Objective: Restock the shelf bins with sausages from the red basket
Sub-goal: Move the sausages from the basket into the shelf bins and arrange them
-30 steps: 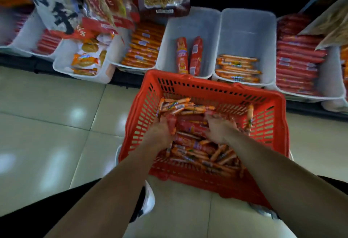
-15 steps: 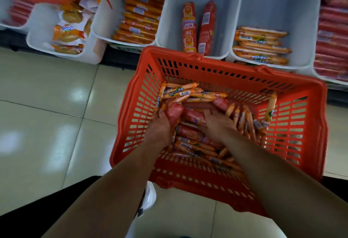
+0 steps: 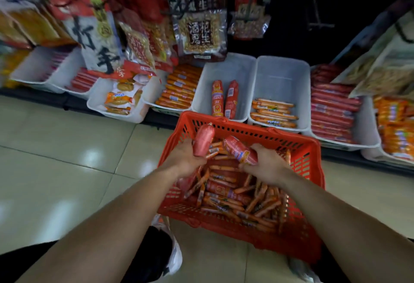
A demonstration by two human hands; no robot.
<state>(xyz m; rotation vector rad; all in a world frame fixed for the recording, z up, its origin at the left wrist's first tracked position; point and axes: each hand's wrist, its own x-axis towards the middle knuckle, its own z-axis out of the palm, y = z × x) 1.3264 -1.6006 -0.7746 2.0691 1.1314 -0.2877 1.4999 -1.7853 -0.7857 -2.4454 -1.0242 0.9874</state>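
Fingers of the left hand [image 3: 186, 159] clamped one thick red sausage [image 3: 203, 140] and those of the right hand [image 3: 266, 166] a second sausage [image 3: 239, 150], both held just above the red basket [image 3: 246, 131]; judged best laid lengthwise beside the matching pair [image 3: 217, 99] in the white bin [image 3: 226, 69] directly beyond.

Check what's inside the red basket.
Thin orange sausages heaped with thick red sausages among them. Left hand and right hand each grip one, hiding part; the bottom is covered.

this is a grocery shop aisle. white bins [image 3: 282, 74] of packaged sausages [image 3: 331, 108] stand in a row, printed snack bags [image 3: 199, 34] hang above them, and a red shopping basket [image 3: 310, 159] is in front, over a tiled floor [image 3: 67, 148].
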